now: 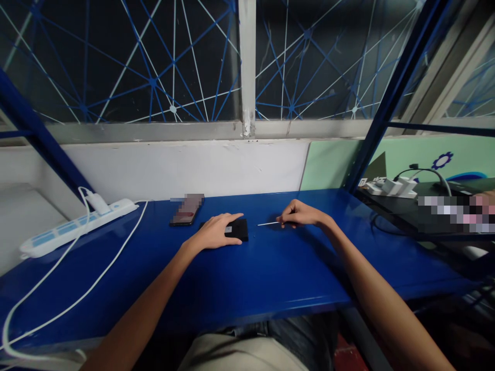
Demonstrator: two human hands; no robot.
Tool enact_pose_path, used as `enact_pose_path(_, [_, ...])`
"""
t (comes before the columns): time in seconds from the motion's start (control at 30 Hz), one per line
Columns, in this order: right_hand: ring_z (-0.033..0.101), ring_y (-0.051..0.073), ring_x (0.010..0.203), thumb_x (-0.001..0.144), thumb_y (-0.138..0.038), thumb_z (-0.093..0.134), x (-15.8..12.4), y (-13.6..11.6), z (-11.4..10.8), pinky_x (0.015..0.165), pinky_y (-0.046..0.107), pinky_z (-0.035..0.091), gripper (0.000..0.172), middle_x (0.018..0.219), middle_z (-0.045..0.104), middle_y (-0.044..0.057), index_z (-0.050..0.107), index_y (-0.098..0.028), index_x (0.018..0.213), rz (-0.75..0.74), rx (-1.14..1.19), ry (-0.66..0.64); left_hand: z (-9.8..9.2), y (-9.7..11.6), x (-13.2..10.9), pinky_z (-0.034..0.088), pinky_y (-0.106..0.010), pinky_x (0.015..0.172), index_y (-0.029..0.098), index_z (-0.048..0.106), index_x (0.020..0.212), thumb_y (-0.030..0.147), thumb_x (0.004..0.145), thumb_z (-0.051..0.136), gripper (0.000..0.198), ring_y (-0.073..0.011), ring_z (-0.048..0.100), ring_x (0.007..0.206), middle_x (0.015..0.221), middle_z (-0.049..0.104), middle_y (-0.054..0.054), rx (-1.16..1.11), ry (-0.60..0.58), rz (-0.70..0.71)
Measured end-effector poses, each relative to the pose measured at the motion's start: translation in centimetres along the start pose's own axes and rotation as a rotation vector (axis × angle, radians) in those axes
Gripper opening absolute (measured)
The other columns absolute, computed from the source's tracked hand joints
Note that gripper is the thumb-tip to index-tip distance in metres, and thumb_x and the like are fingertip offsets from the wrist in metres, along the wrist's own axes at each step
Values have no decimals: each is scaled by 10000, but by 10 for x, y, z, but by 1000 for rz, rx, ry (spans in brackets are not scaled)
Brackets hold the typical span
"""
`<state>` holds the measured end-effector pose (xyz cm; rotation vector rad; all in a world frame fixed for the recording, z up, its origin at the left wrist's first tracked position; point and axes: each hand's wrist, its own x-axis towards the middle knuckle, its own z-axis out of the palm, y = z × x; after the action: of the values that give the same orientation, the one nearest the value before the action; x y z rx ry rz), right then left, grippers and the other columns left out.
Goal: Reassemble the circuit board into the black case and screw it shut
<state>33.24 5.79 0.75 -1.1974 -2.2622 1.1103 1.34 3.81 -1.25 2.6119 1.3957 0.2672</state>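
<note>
A flat black box (242,230) with a small grey label lies on the blue table. My left hand (212,232) rests over its left part, index finger along the far edge and thumb along the near edge, holding it. To the right, my right hand (297,214) is closed around a thin, light-coloured rod (268,223), perhaps a screwdriver shaft. The rod's tip points left, a short way from the box and not touching it; any handle is hidden in my fingers. Tiny specks (254,236) lie between the box and the rod, too small to name.
A phone (187,210) lies behind my left hand. On the left are a white power strip (81,226) and a looping white cable (112,273). Blue frame posts stand at both sides, with a windowed wall behind. At right, a dark shelf (394,206) bears chargers and cables.
</note>
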Motion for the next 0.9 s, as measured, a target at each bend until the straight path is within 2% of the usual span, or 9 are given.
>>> enact_pose_path(0.23, [365,56,384,809,-492,590,2,2,0,387,208,252,422,443,492,-20,736,-112,698,-7,-24,29,-17,-4,-4,452,-368,851,347,426,1409,510,773,664,699,-305,556,1125,1290,575,-88,-80,-89,44])
enact_pose_path(0.37, [363,56,383,807,-489,588,2,2,1,394,208,258,421,440,491,-22,731,-110,691,-9,-30,36,-14,-11,-4,463,-353,815,316,487,1371,603,732,671,724,-314,569,1102,1270,587,-93,-68,-42,0])
enact_pose_path(0.47, [357,56,379,807,-477,588,2,1,1,394,211,256,412,432,485,-24,727,-110,681,-12,-41,33,-7,-12,-3,453,-378,833,282,489,1378,667,791,561,705,-324,572,1088,1240,597,-119,30,35,-71])
enact_pose_path(0.57, [367,58,380,807,-474,587,2,1,1,399,210,267,408,430,484,-24,728,-113,678,-12,-48,41,-6,-12,-3,446,-378,844,266,490,1380,640,850,488,648,-319,575,1081,1233,596,-129,85,51,-91])
enact_pose_path(0.73, [369,58,382,809,-488,580,3,2,1,395,205,263,419,428,479,-24,725,-120,675,-2,-64,49,-13,-20,-5,447,-340,861,267,536,1333,544,837,559,569,-290,571,1102,1261,589,-99,-4,-13,-24])
enact_pose_path(0.83, [376,60,385,805,-492,580,3,2,2,399,207,265,417,433,488,-22,720,-123,670,-6,-72,43,-13,-18,-6,457,-342,815,262,545,1322,587,836,538,585,-296,587,1053,1232,601,-104,53,34,-90])
enact_pose_path(0.9, [379,64,388,805,-490,579,3,2,2,399,208,264,413,435,489,-21,721,-124,676,-5,-74,45,-10,-14,-5,463,-339,764,264,484,1380,613,851,493,633,-303,595,1018,1248,578,-127,125,95,-142])
